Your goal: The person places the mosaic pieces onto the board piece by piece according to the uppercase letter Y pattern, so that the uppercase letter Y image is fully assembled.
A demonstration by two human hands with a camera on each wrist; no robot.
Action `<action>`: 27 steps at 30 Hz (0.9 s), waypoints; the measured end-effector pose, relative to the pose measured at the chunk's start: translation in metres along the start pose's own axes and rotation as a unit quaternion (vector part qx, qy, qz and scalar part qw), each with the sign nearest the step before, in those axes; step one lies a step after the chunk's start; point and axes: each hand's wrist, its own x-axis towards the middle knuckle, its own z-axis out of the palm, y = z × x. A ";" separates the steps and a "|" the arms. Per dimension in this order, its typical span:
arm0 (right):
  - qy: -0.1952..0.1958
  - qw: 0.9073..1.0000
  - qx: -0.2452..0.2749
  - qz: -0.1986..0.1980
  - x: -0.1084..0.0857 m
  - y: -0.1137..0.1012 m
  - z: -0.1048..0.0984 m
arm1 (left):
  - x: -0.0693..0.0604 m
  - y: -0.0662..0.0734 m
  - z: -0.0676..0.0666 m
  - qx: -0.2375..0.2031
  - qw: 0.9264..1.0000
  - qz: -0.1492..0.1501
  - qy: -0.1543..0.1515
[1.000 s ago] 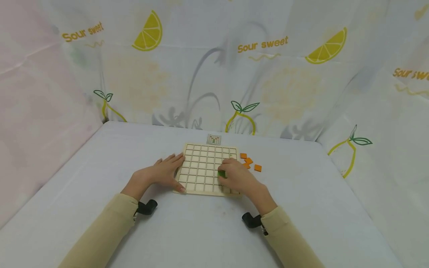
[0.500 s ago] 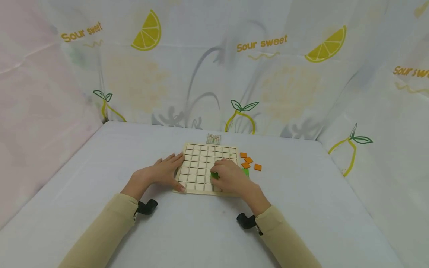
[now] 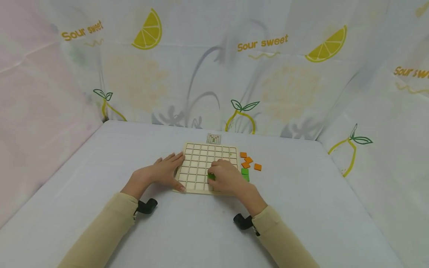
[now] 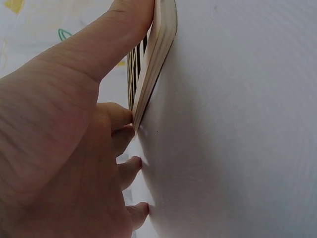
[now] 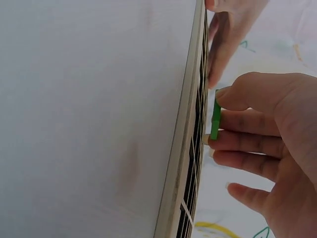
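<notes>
"White cloth (image 3: 191,230) spreads under everything. What's nearest?"

"Two pale sleeves (image 3: 100,227), then two black wrist devices (image 3: 148,206), both well short of the fingers."

"And the hands?"

"Two. The left hand (image 3: 165,172) has its fingers straight and fanned along one side of a gridded wooden board (image 3: 202,158), its thumb at the near corner. The right hand (image 3: 228,177) pinches a green piece (image 5: 216,116) between thumb and fingertips, over the board."

"One tile or two in that pinch?"

"I can't tell; the right-wrist view has it edge-on. I can't tell if it touches the board, either."

"Any more green?"

"Two green tiles (image 3: 245,171), next to each other, just right of the right hand's knuckles."

"Orange?"

"Four orange tiles (image 3: 248,159), slightly beyond those knuckles: three close together, one apart to the right."

"Past both sets of fingertips?"

"One small patterned card (image 3: 213,139) at the board's far edge. Farthest, one printed backdrop (image 3: 201,63) with two lemon slices (image 3: 148,31)."
</notes>
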 end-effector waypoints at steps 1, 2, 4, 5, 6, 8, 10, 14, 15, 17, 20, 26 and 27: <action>-0.002 1.000 -0.003 0.000 0.000 0.000 0.001 | 0.000 0.001 0.000 -0.001 1.000 -0.001 -0.001; -0.005 1.000 -0.007 -0.001 0.001 -0.001 0.002 | -0.001 0.001 -0.001 -0.002 1.000 -0.002 -0.002; -0.006 1.000 -0.016 -0.002 0.001 -0.001 0.003 | -0.001 0.002 -0.001 -0.004 1.000 -0.004 -0.004; -0.007 1.000 -0.020 -0.002 0.002 -0.001 0.004 | -0.002 0.002 -0.002 -0.005 1.000 -0.004 -0.005; -0.007 1.000 -0.024 -0.002 0.002 -0.002 0.005 | -0.002 0.002 -0.002 -0.005 1.000 -0.004 -0.005; -0.007 1.000 -0.029 -0.001 0.002 -0.003 0.005 | -0.002 0.002 -0.002 -0.005 1.000 -0.002 -0.005; -0.009 1.000 -0.030 0.001 0.002 -0.004 0.005 | -0.001 0.002 -0.002 -0.006 1.000 -0.001 -0.004; -0.011 0.999 -0.031 0.002 0.002 -0.005 0.004 | -0.001 0.002 -0.001 -0.004 1.000 0.001 -0.003; -0.012 0.999 -0.033 0.002 0.003 -0.005 0.004 | -0.001 0.002 -0.002 -0.004 1.000 0.002 -0.003; -0.011 0.999 -0.035 0.002 0.003 -0.005 0.004 | -0.002 0.003 -0.002 -0.004 1.000 0.002 -0.003; -0.012 0.999 -0.036 0.004 0.003 -0.005 0.004 | -0.002 0.004 -0.002 -0.006 1.000 0.002 -0.003; -0.009 0.999 -0.035 0.005 0.003 -0.006 0.005 | -0.002 0.004 -0.002 -0.005 1.000 0.004 -0.001; -0.009 0.999 -0.035 0.005 0.003 -0.006 0.006 | -0.002 0.003 -0.002 -0.005 1.000 0.003 -0.001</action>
